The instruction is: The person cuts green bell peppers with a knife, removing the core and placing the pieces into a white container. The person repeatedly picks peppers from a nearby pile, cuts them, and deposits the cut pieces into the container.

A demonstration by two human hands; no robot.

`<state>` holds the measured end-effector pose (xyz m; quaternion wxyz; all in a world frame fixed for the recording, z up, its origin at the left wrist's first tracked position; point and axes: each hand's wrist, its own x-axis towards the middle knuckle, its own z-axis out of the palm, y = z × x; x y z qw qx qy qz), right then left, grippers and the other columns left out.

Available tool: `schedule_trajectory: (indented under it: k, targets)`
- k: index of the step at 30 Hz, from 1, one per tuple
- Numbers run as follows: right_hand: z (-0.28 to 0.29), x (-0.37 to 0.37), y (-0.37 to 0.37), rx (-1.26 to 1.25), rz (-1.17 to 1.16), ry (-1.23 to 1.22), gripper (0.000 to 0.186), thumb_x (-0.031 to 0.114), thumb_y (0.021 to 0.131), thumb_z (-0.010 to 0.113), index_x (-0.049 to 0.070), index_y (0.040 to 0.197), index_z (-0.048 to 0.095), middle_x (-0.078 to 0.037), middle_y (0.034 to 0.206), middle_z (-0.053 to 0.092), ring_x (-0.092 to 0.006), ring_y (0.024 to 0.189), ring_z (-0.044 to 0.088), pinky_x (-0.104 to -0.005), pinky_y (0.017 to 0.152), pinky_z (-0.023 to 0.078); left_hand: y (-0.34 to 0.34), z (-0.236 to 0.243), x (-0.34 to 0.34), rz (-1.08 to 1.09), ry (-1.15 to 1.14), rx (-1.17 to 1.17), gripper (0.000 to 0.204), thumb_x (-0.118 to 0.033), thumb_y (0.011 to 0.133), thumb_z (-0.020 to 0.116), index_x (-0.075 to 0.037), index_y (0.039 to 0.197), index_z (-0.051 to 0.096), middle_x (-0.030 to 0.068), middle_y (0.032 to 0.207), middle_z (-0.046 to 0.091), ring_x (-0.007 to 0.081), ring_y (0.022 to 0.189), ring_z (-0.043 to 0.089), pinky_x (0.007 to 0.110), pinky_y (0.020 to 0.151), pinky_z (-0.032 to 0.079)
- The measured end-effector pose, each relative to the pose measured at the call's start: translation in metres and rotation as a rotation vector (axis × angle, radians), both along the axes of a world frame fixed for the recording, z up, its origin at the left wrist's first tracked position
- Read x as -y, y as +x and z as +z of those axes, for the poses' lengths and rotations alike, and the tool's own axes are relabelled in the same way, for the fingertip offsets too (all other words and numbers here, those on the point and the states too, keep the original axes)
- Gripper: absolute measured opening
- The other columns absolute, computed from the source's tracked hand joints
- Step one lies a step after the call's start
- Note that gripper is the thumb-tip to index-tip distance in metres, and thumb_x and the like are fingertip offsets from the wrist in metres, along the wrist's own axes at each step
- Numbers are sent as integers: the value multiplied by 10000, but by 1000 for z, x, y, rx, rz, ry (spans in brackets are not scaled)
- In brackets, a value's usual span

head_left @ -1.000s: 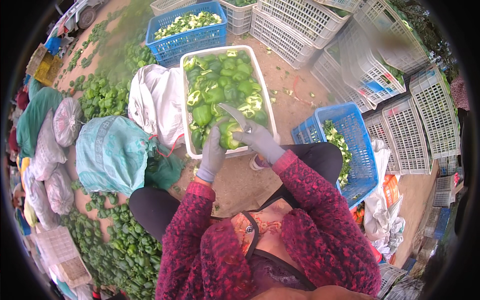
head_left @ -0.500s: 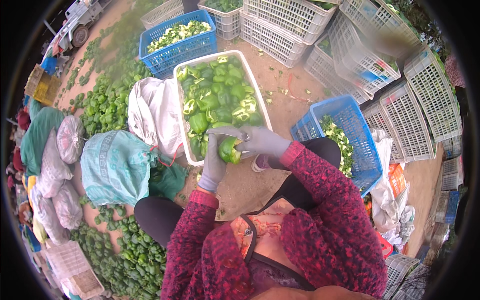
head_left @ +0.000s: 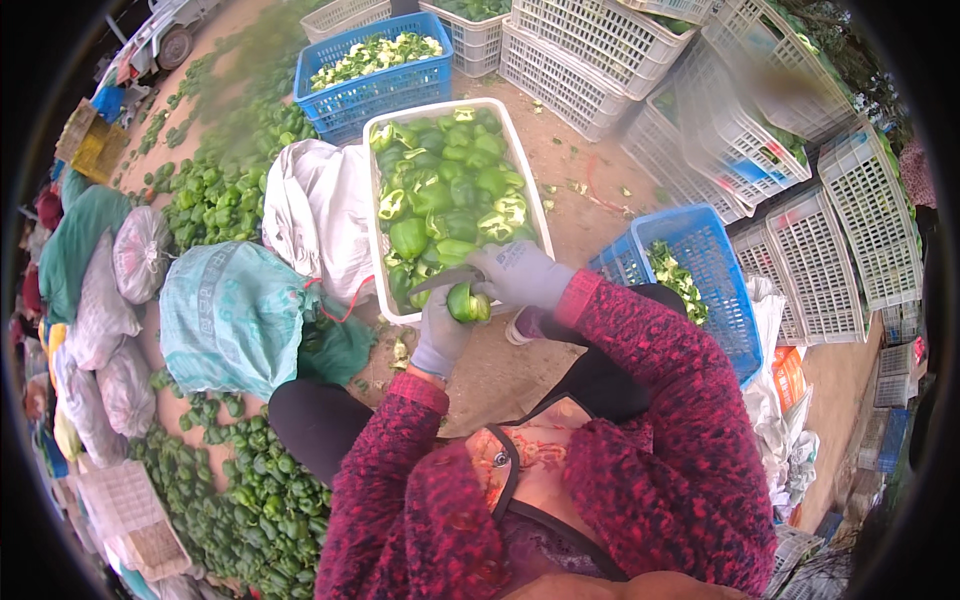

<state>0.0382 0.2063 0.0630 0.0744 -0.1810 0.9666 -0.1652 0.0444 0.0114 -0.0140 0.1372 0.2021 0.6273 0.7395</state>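
gloved hands (head_left: 478,300), green pepper (head_left: 467,303), knife (head_left: 440,281)

This is an outdoor produce-sorting yard on a farm or at a packing site. The ground (head_left: 590,215) is bare reddish dirt, strewn with scraps of green. Loose green bell peppers (head_left: 215,195) lie heaped straight on the earth at the left and lower left. A white plastic crate (head_left: 530,190) holds halved peppers, and blue crates (head_left: 375,95) hold cut pieces. Empty white lattice crates (head_left: 850,230) stand stacked along the top and right. Filled mesh sacks (head_left: 230,315) and a white sack (head_left: 320,215) sit beside the heaps. A vehicle's wheel (head_left: 175,45) shows at the top left.
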Motion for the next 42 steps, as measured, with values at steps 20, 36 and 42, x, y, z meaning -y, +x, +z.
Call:
schedule_trajectory:
  k: [20, 36, 42]
  targets:
    - [48, -244, 167, -334, -1159, -1004, 221, 310, 1010, 668, 115, 939, 591, 55, 678, 485, -20, 501, 413, -204, 429, 273, -65, -8, -100, -64, -1107, -935, 628, -338, 950, 632, -95, 1509, 479, 181, 1549, 456, 448, 1474, 343, 651, 1200, 224]
    - [-94, -357, 244, -144, -1636, -698, 255, 284, 973, 717, 59, 1064, 638, -7, 799, 606, -104, 610, 540, -254, 547, 451, -25, -206, 287, 909, -1560, 415, 349, -265, 981, 528, -18, 1170, 687, 183, 1148, 714, 355, 1059, 689, 471, 922, 530]
    - [-47, -322, 225, -107, -1529, -292, 486, 454, 934, 676, -27, 918, 615, -70, 836, 617, -207, 741, 581, -355, 719, 480, -55, -269, 343, 439, -1793, 431, 377, -207, 921, 600, -25, 1249, 634, 180, 1225, 686, 345, 1116, 666, 451, 965, 520]
